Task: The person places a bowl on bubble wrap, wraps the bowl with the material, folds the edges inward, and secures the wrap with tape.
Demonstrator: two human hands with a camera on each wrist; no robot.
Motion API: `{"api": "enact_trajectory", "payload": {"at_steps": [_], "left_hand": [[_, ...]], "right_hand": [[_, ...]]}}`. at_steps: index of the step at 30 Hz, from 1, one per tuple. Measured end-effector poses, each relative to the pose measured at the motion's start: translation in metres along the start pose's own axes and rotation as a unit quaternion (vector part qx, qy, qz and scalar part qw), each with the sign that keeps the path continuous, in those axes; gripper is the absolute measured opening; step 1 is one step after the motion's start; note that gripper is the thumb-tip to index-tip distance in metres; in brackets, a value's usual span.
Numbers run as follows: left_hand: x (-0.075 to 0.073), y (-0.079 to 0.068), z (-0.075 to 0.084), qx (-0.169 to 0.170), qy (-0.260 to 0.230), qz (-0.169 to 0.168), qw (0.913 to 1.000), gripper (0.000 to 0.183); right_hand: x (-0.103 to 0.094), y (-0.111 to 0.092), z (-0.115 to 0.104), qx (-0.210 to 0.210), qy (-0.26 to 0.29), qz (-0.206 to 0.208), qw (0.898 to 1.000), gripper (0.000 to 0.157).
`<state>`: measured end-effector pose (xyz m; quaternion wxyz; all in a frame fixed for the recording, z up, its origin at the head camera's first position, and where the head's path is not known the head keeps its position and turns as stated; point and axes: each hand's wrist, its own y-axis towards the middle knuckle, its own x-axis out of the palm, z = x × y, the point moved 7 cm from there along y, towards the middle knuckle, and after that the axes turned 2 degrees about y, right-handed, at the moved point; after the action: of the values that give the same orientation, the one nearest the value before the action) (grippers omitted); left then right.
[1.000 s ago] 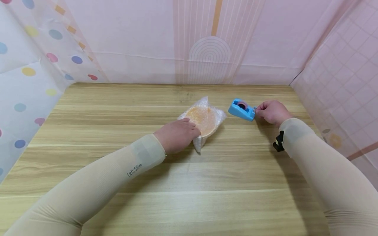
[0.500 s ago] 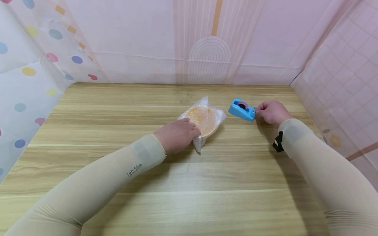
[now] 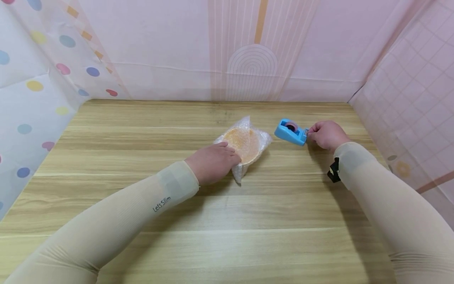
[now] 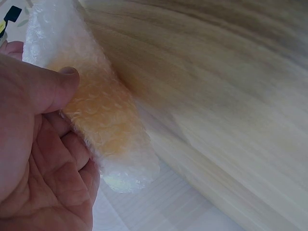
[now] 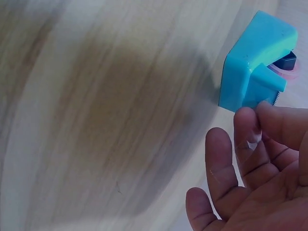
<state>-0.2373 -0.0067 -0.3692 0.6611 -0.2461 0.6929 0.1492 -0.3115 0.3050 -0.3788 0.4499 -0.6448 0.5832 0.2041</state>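
A bubble-wrapped package (image 3: 246, 145), with something round and orange-yellow showing through the wrap, lies mid-table in the head view. My left hand (image 3: 214, 163) grips its near left edge. In the left wrist view the thumb (image 4: 60, 89) lies on the bubble wrap (image 4: 103, 113) and the other fingers curl at its edge. To the right stands a blue tape dispenser (image 3: 291, 133) with a pinkish roll. My right hand (image 3: 328, 135) is at its cutter end. There, thumb and index finger pinch a strip of clear tape (image 5: 252, 143), right by the toothed blade (image 5: 276, 97).
The wood-grain table (image 3: 230, 228) ends at a pink patterned backdrop (image 3: 159, 51). A dotted curtain (image 3: 25, 106) borders it at left and a checked one (image 3: 422, 79) at right. A black wrist mount (image 3: 334, 170) hangs under my right sleeve.
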Motion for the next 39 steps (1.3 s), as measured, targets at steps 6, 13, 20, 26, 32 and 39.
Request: {"api": "enact_trajectory", "payload": {"at_steps": [6, 13, 20, 26, 32, 39], "left_hand": [[0.001, 0.000, 0.000, 0.001, -0.001, 0.002, 1.0000, 0.018], [0.000, 0.000, 0.000, 0.002, -0.006, 0.003, 1.0000, 0.017], [0.000, -0.002, 0.000, 0.001, -0.002, 0.003, 1.0000, 0.016], [-0.001, -0.001, 0.000, 0.002, -0.006, 0.003, 1.0000, 0.018], [0.000, -0.001, 0.000, 0.006, -0.001, 0.008, 0.9999, 0.017], [-0.002, -0.002, 0.002, 0.009, 0.000, 0.015, 0.9998, 0.017]], "right_hand": [[-0.001, 0.002, 0.002, 0.002, -0.008, -0.008, 1.000, 0.027], [-0.004, -0.001, 0.004, -0.007, -0.035, -0.015, 0.999, 0.028], [-0.011, -0.006, 0.006, -0.016, -0.021, -0.027, 0.999, 0.034], [-0.015, -0.014, 0.006, -0.003, 0.058, -0.030, 0.998, 0.045], [-0.013, -0.019, -0.004, -0.001, 0.139, -0.043, 0.989, 0.049], [-0.011, -0.025, -0.021, -0.030, 0.171, -0.032, 0.984, 0.045]]}}
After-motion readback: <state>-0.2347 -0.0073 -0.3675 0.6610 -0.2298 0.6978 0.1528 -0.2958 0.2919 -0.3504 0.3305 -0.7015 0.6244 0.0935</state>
